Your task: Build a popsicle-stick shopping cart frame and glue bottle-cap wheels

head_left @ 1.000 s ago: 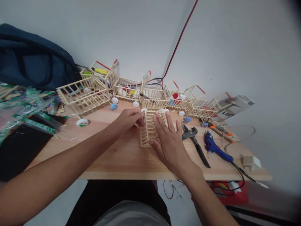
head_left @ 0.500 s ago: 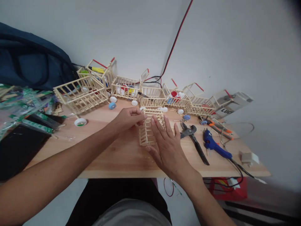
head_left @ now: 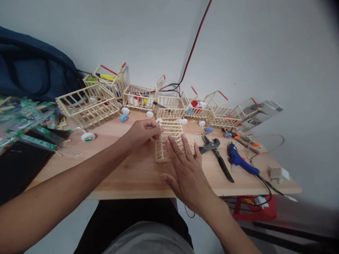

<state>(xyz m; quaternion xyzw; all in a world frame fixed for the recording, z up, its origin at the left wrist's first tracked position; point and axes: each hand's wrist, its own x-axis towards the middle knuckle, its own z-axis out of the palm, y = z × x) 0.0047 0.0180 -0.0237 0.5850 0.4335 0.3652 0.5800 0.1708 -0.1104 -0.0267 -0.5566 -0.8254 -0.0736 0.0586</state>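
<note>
A small slatted basket made of thin wooden sticks [head_left: 169, 132] lies on the table in front of me. My left hand [head_left: 145, 133] is closed at its left side, with thumb and forefinger pinched on the edge; the fingertips are partly hidden. Over the basket's right, near part is my right hand [head_left: 186, 173], palm down and open, its fingers spread. Whether its palm touches the sticks cannot be seen. Beside that hand, a pair of black-handled pliers [head_left: 217, 155] rests on the table.
Several stick-built carts [head_left: 87, 106] with bottle-cap wheels line the wall. At right are a blue glue gun [head_left: 241, 160], orange-handled pliers [head_left: 246, 143] and a white adapter [head_left: 279, 173]. Plastic packets [head_left: 31, 120] and a blue bag [head_left: 34, 67] are at left. A wooden table [head_left: 127, 183] carries everything.
My right hand has drawn back slightly toward me, uncovering more of the basket's slats. The left hand keeps its place at the basket's side. The whole view has shifted a little.
</note>
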